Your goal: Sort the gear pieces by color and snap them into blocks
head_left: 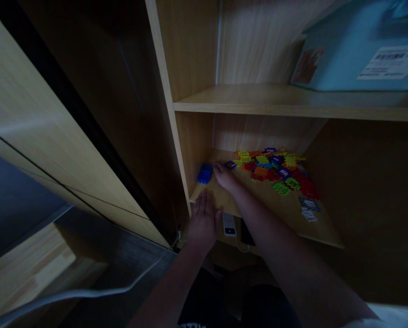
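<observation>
Right hand [222,176], the origin for clock directions: fingers curled, fingertips at the edge of a stack of blue plastic pieces [204,173] at nine o'clock; whether they touch it or grip anything cannot be told. Left hand [203,223], seven o'clock: flat, fingers extended and together, at the front edge of the lower shelf [220,198]. A purple piece [230,165] lies alone at one to two o'clock. As judged from this layout, the blue pieces are already gathered, while the multicoloured heap of gear-shaped plastic pieces [273,173] at three o'clock remains unsorted. Beyond: black-and-white cards [309,208], past three; white power bank [229,224], six; light-blue container [361,59], two, upper shelf.
</observation>
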Available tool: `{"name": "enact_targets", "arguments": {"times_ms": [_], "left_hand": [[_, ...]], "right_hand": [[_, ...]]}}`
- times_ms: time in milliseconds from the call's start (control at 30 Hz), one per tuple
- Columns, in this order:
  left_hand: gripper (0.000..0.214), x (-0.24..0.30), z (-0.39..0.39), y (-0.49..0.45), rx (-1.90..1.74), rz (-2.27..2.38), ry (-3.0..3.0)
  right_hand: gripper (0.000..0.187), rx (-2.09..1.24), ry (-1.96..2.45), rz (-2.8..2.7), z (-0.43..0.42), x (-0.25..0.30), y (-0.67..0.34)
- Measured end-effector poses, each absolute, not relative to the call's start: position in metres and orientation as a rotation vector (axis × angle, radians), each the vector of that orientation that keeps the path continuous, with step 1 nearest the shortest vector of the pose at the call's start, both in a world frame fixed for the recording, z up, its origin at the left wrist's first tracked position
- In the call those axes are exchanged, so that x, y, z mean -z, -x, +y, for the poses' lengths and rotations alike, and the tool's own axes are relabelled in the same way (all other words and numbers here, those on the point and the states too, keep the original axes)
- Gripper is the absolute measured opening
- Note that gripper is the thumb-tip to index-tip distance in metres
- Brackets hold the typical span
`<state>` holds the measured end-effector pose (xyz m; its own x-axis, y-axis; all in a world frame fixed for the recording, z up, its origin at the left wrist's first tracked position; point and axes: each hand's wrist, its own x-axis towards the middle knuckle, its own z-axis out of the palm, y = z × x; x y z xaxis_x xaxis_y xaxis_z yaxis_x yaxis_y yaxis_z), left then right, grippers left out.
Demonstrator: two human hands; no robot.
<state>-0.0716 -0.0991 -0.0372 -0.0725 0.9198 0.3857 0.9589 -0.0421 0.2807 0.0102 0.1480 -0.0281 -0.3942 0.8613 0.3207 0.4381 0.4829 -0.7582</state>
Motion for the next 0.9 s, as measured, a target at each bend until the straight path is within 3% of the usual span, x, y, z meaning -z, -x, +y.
{"name": "enact_targets", "arguments": {"times_ms": [133, 433, 900], "left_hand": [[0.075, 0.031, -0.075, 0.069, 0.673, -2.188, 1.993], [0.087, 0.020, -0.048, 0.075, 0.557, -2.256, 1.927], [0.080, 0.027, -0.047, 0.077, 0.596, -2.231, 1.925]], "right_hand": [[0.041, -1.003, 1.218, -1.937, 0.153, 0.020, -0.005], [0.049, -1.166, 1.192, -1.852, 0.157, 0.021, 0.000], [0.044, -0.724, 1.025, -2.032, 0.146, 0.027, -0.002]]}}
